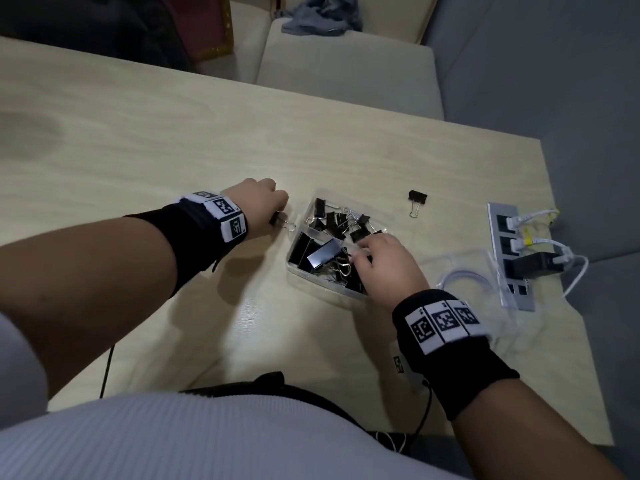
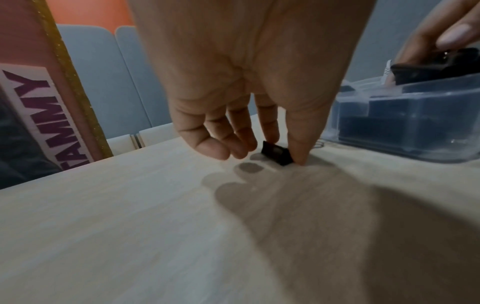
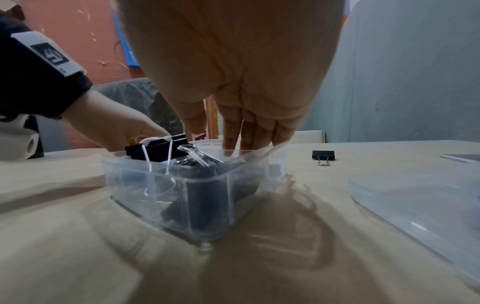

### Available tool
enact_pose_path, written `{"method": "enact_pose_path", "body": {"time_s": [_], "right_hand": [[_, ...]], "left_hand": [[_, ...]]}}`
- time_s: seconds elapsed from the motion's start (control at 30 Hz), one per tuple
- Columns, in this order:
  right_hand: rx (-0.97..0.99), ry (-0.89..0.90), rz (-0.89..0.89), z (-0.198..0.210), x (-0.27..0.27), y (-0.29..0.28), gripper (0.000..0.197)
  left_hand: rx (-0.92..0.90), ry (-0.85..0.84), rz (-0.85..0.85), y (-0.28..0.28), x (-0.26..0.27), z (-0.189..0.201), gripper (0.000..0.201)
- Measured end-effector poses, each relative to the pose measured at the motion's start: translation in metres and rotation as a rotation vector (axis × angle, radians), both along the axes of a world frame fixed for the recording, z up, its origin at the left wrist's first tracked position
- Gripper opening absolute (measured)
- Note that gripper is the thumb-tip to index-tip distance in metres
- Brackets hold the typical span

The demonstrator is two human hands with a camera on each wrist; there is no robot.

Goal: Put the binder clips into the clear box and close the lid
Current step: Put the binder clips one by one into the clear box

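Left hand (image 1: 265, 202) fingers pinched downward, right hand (image 1: 388, 268) fingers extended downward

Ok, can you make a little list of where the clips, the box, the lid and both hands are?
left hand: pinching a small clip on the table, left of the box
right hand: fingers reaching into the clear box
box: open, many black clips inside
lid: off, lying right of box
loose clip: on table beyond box

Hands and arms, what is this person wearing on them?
Both forearms are bare. Each wrist carries a black fabric cuff ringed by a white band of square black-and-white tag markers: left cuff, right cuff. A thin black cord hangs from each cuff. The left hand and right hand wear no gloves.
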State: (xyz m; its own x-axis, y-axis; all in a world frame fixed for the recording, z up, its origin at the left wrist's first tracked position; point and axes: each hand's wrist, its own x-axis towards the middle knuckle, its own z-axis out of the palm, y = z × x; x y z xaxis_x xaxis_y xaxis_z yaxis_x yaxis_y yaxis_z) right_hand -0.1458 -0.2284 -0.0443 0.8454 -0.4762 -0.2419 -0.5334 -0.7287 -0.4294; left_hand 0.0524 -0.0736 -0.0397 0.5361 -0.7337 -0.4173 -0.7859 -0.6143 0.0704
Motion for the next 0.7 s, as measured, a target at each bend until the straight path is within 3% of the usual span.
{"method": "enact_pose_path", "body": {"time_s": [0.1,0.27,0.37,0.47,0.57,0.7], "right_hand": [[-0.025,-0.133,-0.055,0.006,0.004,-0.011,0.028],[-0.145,-0.161,-0.177,0.021,0.019,-0.043,0.026],[-0.193,-0.071,-0.266,0.022,0.028,-0.068,0.031],[-0.213,0.163,-0.328,0.014,0.032,-0.089,0.035],[-0.193,0.275,-0.239,0.007,0.03,-0.106,0.047],[-0.136,0.398,0.01,0.001,0.026,-0.116,0.08]], "left_hand": [[-0.018,0.037,-0.037,0.0,0.003,-0.004,0.043],[0.009,0.078,0.017,0.0,0.002,-0.002,0.022],[0.028,0.057,0.105,0.0,0.006,0.002,0.031],[-0.105,0.051,0.225,-0.004,0.009,0.014,0.035],[-0.297,0.054,0.243,-0.013,0.004,0.028,0.035],[-0.368,0.104,0.038,-0.025,-0.012,0.034,0.036]]}}
